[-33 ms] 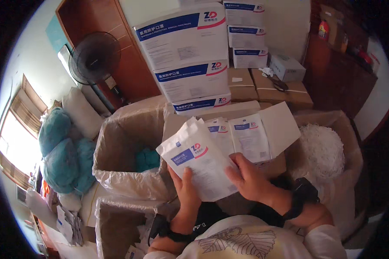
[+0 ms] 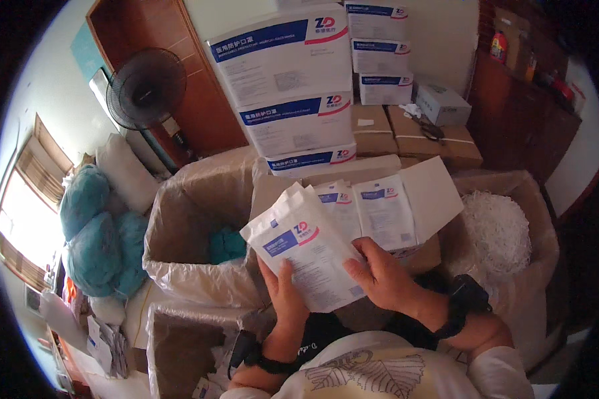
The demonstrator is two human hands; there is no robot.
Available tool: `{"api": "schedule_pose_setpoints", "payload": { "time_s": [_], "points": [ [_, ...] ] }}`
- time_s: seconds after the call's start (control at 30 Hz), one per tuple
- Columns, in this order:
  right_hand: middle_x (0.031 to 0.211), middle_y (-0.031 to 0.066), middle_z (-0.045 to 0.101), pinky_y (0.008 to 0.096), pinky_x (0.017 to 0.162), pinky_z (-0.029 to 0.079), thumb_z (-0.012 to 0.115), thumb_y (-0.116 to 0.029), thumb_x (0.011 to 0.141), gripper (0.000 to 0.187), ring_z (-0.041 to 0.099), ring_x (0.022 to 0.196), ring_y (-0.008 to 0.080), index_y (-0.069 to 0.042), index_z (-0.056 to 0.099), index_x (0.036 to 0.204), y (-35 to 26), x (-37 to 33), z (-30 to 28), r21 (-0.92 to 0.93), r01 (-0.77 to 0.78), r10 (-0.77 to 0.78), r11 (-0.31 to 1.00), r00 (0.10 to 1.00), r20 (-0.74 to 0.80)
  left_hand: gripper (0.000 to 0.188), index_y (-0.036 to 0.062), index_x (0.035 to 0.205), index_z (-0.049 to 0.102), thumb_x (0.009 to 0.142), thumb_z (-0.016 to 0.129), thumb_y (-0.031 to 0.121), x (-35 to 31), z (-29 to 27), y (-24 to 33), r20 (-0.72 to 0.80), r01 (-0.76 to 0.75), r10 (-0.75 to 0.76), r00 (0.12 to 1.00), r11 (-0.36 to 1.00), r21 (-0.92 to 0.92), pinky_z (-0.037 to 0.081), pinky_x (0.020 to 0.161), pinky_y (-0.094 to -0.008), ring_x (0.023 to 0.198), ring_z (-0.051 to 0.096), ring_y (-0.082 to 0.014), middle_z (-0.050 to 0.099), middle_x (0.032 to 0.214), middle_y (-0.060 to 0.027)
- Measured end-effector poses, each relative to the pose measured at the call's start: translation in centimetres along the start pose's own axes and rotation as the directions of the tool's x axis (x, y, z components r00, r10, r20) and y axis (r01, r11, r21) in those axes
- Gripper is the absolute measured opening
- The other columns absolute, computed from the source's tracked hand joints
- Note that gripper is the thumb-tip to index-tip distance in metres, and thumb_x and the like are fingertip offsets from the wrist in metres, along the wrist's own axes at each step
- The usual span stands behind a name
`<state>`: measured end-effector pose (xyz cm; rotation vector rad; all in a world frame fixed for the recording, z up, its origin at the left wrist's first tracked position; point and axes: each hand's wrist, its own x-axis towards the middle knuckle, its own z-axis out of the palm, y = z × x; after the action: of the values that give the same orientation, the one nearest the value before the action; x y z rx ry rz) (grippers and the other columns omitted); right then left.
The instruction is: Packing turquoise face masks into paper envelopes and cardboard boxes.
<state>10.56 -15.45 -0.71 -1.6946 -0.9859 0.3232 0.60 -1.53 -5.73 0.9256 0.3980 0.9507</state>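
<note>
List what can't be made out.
In the head view:
Left hand and right hand: some fingertips, behind the held white packets.
Packet count: hidden by overlap.
Tall white carton stack: top, cut off by upper edge.
Lower-left lined carton: near end, cut off by lower edge.

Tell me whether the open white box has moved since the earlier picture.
No. The open white box shows no shift in any direction, judged against the tall stack of white boxes behind it.
</note>
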Motion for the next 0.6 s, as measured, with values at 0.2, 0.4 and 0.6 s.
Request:
{"api": "schedule_pose_setpoints", "payload": {
  "time_s": [0.2,0.4,0.6],
  "points": [
    [0.084,0.0147,0.057,0.0328,0.065,0.044,0.056,-0.032,0.083,0.039,0.054,0.069,0.0223,0.003,0.046,0.095,0.3,-0.6,0.4,0.072,-0.230,0.204,0.971,0.944,0.260,0.049,0.0084,0.131,0.024,0.087,0.046,0.011,-1.6,-2.3,0.7,-0.089,-0.009,0.009,0.996,1.000,-0.002,0.036,0.089,-0.0318,0.104,0.046,-0.0186,0.044,0.118,-0.0089],
    [0.083,0.0127,0.056,0.0300,0.068,0.044,0.057,-0.026,0.084,0.032,0.054,0.073,0.0177,0.002,0.048,0.096,1.7,-1.0,2.5,0.081,-0.122,0.098,0.989,0.962,0.256,0.050,0.0098,0.130,0.023,0.086,0.047,0.012,-3.2,-3.5,0.4,-0.075,0.096,-0.098,0.992,0.995,-0.023,0.038,0.088,-0.0330,0.103,0.047,-0.0186,0.045,0.116,-0.0090],
    [0.087,0.0189,0.057,0.0337,0.071,0.045,0.054,-0.025,0.085,0.032,0.057,0.080,0.0282,0.003,0.047,0.098,1.3,-1.6,2.9,0.209,-0.202,0.119,0.957,0.929,0.350,0.049,0.0103,0.128,0.025,0.086,0.049,0.012,-3.9,-4.5,0.6,-0.035,0.141,-0.142,0.989,0.990,-0.017,0.039,0.088,-0.0335,0.103,0.048,-0.0192,0.046,0.116,-0.0096]
  ]
}}
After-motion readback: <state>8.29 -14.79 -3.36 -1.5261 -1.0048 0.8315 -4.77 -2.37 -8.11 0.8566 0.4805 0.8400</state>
